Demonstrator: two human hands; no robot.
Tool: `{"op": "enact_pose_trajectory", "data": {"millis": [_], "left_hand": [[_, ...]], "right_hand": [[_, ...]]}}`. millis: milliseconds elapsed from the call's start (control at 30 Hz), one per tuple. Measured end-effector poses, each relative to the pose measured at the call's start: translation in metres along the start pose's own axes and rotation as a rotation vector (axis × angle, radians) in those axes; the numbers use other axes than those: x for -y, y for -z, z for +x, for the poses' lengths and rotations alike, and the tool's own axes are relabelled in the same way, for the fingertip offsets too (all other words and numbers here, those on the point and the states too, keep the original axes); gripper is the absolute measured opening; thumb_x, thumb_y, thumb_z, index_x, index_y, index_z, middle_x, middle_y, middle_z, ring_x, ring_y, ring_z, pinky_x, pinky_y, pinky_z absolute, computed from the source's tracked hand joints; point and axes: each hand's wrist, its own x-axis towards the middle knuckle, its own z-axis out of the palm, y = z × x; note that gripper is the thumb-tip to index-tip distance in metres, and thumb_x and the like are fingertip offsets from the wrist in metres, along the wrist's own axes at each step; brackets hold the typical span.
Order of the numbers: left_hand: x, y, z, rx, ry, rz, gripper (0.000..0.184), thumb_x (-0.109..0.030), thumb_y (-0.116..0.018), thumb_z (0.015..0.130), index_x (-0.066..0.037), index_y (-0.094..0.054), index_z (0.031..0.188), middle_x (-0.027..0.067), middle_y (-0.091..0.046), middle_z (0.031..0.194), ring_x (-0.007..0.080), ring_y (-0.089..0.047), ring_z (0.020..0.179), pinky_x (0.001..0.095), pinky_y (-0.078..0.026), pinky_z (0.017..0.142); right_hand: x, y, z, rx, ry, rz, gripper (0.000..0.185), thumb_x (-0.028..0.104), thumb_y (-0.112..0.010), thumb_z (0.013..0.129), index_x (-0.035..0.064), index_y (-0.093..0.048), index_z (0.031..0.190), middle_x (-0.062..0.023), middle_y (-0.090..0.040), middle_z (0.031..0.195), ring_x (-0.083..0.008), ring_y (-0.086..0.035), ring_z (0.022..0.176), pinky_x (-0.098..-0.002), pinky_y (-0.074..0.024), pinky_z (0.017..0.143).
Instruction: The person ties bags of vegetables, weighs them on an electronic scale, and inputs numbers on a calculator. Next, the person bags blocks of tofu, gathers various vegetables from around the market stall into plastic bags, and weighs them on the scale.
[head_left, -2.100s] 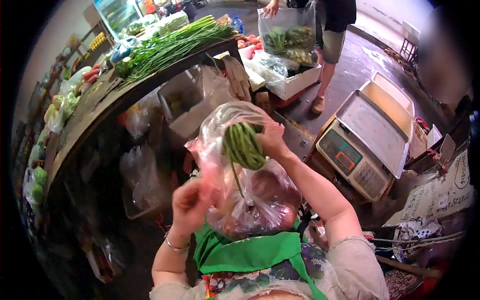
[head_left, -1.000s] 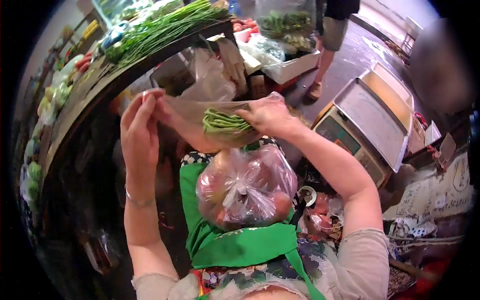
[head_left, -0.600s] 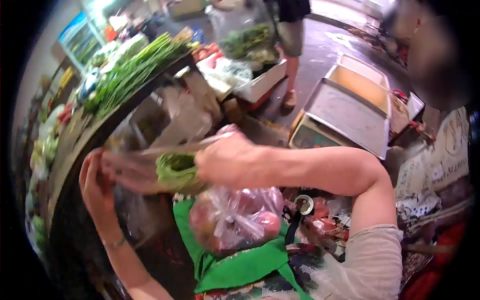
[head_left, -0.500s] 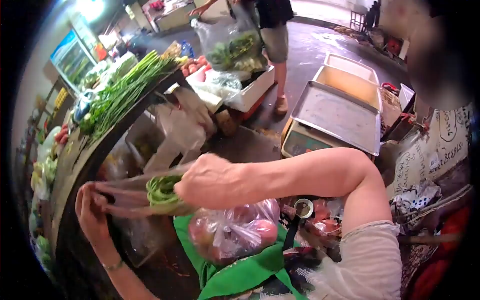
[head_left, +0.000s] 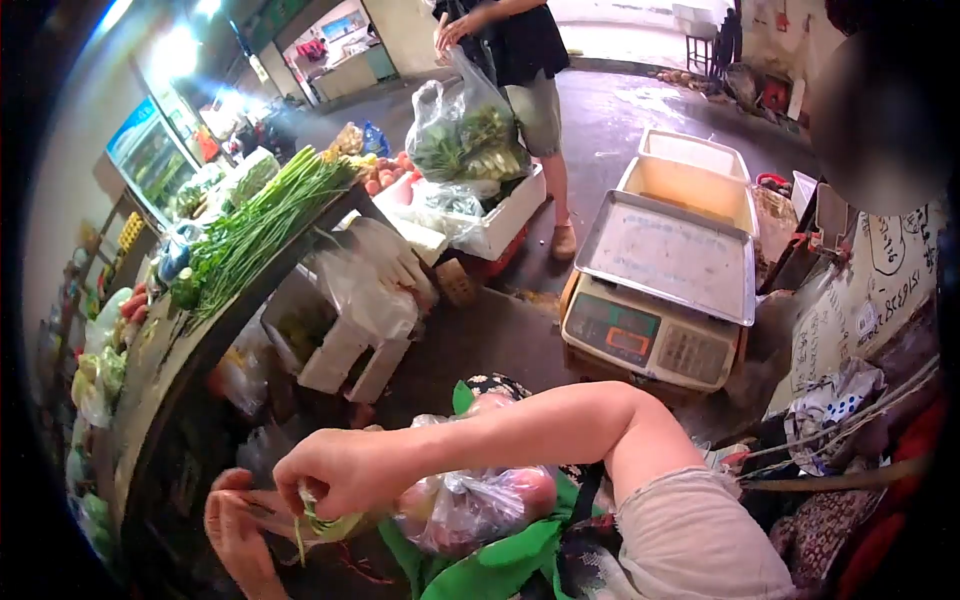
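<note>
My left hand (head_left: 238,525) is at the lower left, its fingers closed on a stretched edge of a clear plastic bag (head_left: 272,512). Just right of it, my right hand (head_left: 340,472) is closed in a pinch over a small bunch of long green beans (head_left: 335,528). One thin strand dangles below its fingers. My right forearm crosses in front of my body. Under it, a knotted clear bag of round pinkish-red produce (head_left: 470,510) rests against my green apron (head_left: 500,565). My right hand partly hides the beans.
A digital scale (head_left: 640,335) with a metal tray (head_left: 668,255) stands ahead right. On the left, a curved counter (head_left: 160,420) carries green stalks (head_left: 265,230). A person (head_left: 530,90) holds a bag of greens (head_left: 465,130) above a white foam box (head_left: 510,215).
Both my hands have moved down with the bag and beans, closer together, and my right hand also left. The person ahead now has both hands at the top of their bag. The view has tilted up.
</note>
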Motion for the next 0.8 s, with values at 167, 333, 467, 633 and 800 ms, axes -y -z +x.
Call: {"op": "enact_pose_trajectory", "data": {"millis": [167,333,467,633,800], "left_hand": [[0.008,-0.043,-0.030,0.370,0.089,-0.195,0.043,-0.017,-0.067,0.084,-0.006,-0.045,0.120,0.0088,-0.053,0.116,0.0197,-0.049,0.112,0.0345,-0.038,0.099],[0.012,-0.057,-0.031,0.390,0.156,-0.260,0.074,-0.018,-0.072,0.076,-0.010,-0.029,0.137,0.0081,-0.041,0.132,0.0221,-0.044,0.123,0.0366,-0.035,0.103],[0.062,-0.056,-0.031,0.346,0.309,-0.043,0.076,-0.023,-0.070,0.077,-0.009,-0.030,0.140,0.0080,-0.046,0.130,0.0224,-0.048,0.119,0.0346,-0.039,0.099],[0.091,-0.077,-0.027,0.261,0.412,-0.599,0.054,-0.038,-0.057,0.088,-0.013,-0.042,0.134,0.0066,-0.047,0.131,0.0213,-0.047,0.118,0.0365,-0.039,0.098],[0.116,-0.059,-0.031,0.169,0.576,-0.662,0.049,-0.045,-0.047,0.096,-0.009,-0.050,0.129,0.0047,-0.054,0.122,0.0162,-0.051,0.112,0.0356,-0.043,0.093]], "right_hand": [[-0.023,-0.020,0.012,-0.150,0.117,0.083,0.020,-0.002,-0.058,0.070,0.0016,-0.062,0.089,-0.0112,-0.059,0.075,-0.0215,-0.058,0.071,-0.0317,-0.0449,0.061],[-0.031,-0.019,0.020,-0.320,0.221,0.024,0.019,0.002,-0.062,0.069,0.0025,-0.063,0.088,-0.0145,-0.064,0.081,-0.0284,-0.062,0.077,-0.0372,-0.0491,0.065],[-0.046,-0.038,0.022,-0.214,0.230,-0.275,0.024,0.006,-0.062,0.070,0.0071,-0.063,0.094,-0.0151,-0.059,0.091,-0.0354,-0.058,0.088,-0.0435,-0.0482,0.074],[-0.064,-0.075,0.017,-0.131,0.280,-0.918,0.025,0.006,-0.064,0.070,0.0059,-0.064,0.094,-0.0160,-0.058,0.092,-0.0329,-0.057,0.095,-0.0417,-0.0457,0.083],[-0.045,-0.047,0.014,-0.112,0.399,-0.712,0.024,0.011,-0.066,0.069,0.0076,-0.060,0.092,-0.0114,-0.056,0.091,-0.0267,-0.054,0.090,-0.0385,-0.0396,0.082]]}}
